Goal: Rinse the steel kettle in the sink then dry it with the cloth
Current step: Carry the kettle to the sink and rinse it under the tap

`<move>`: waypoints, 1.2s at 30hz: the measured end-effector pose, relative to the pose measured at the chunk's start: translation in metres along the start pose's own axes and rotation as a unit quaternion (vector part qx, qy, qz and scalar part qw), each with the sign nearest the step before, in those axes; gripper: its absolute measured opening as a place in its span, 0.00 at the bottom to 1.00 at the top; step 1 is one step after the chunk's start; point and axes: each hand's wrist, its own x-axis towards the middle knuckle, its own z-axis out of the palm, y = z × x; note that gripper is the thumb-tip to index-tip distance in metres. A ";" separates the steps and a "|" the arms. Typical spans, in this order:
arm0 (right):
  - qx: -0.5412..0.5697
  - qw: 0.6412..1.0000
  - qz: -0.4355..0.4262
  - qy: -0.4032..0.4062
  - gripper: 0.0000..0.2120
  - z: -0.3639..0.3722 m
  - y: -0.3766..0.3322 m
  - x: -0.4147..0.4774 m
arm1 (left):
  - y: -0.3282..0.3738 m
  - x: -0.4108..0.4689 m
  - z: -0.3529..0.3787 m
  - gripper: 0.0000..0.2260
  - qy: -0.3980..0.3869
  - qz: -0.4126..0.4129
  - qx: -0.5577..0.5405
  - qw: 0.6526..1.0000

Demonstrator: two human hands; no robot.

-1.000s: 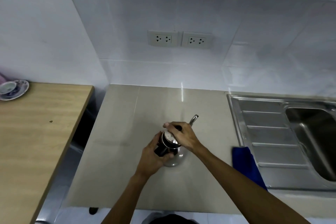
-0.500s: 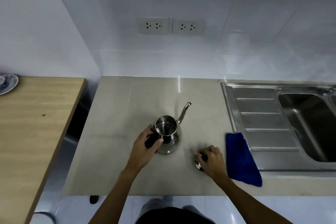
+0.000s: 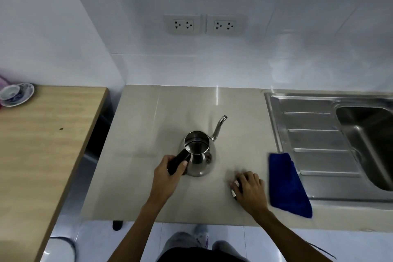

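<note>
Two bare hands work at a pale beige tiled counter [image 3: 148,125]. The left hand [image 3: 168,173] has its fingers wrapped around the black handle of a small polished steel kettle with a thin curved spout [image 3: 198,153], which stands upright mid-counter, well left of the sink. A second ago the right hand [image 3: 249,188] was on top of the kettle; now the kettle's mouth is open and the right hand rests palm-down on the counter to the kettle's right, fingers curled over a small round steel lid [image 3: 234,191]. With the lid off and set aside, the kettle looks ready to be carried right for rinsing. A folded deep-blue cloth [image 3: 287,185] lies just right of that hand, overlapping the near edge of the stainless-steel sink with its ribbed draining board [image 3: 314,121]. No brand, label or readable writing shows anywhere; the two white double wall sockets [image 3: 205,24] on the far wall are unmarked.
</note>
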 end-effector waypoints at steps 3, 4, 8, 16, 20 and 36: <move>0.084 0.991 0.097 0.023 0.20 -0.022 -0.026 0.026 | 0.003 0.001 0.001 0.12 -0.003 -0.014 -0.031 0.999; 0.165 0.979 0.116 0.025 0.19 -0.028 -0.037 0.041 | 0.003 0.001 0.001 0.13 -0.004 -0.021 -0.040 0.999; 0.534 0.802 0.237 -0.122 0.17 -0.053 -0.076 0.107 | 0.005 0.004 0.002 0.15 -0.015 -0.038 -0.068 0.997; 0.682 0.654 0.286 -0.160 0.15 -0.074 -0.095 0.132 | 0.016 0.010 0.001 0.15 -0.051 -0.035 -0.056 0.997; 0.723 0.620 0.283 -0.110 0.14 -0.089 -0.079 0.126 | 0.036 0.003 0.015 0.15 -0.057 -0.007 -0.057 0.997; 0.680 0.686 0.255 0.054 0.12 -0.212 0.187 0.048 | 0.181 -0.083 0.236 0.14 -0.201 0.116 -0.100 0.968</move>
